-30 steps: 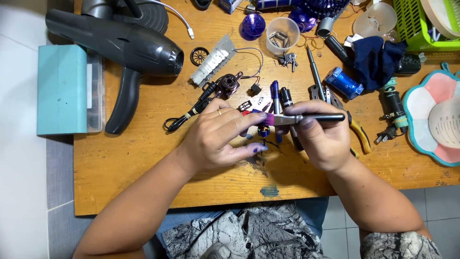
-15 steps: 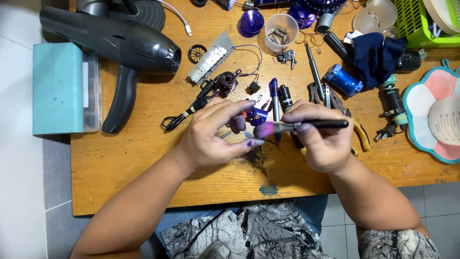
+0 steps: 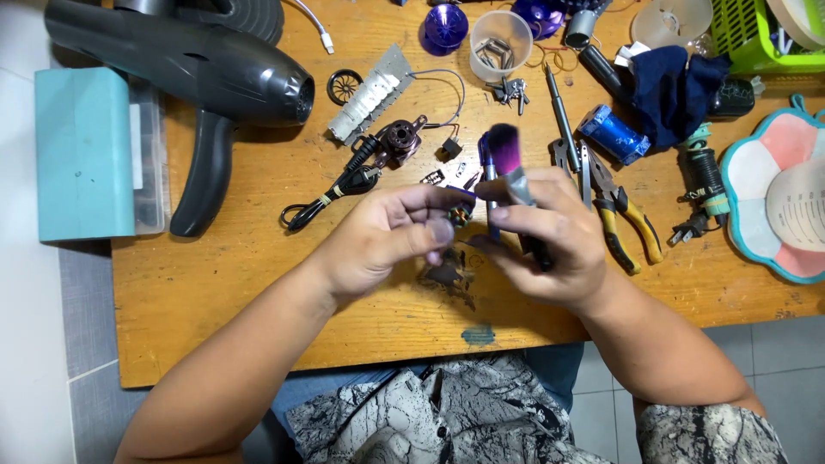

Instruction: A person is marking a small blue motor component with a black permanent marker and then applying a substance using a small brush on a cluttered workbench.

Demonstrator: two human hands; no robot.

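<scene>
Brush (image 3: pixel 509 163) upright in right hand (image 3: pixel 541 236)

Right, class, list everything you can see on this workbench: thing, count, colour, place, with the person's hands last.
Hair dryer: one, black, top left.
Box: one, teal, left edge.
Cable: one, black, centre.
Small motor: one, dark, centre top.
Cup: one, clear, top.
Pliers: one, yellow-handled, right.
Cloth: one, navy, top right.
Basket: one, green, top right.
Brush: one, purple-tipped, in right hand.
Left hand: holds small part.
Right hand: grips brush.
</scene>
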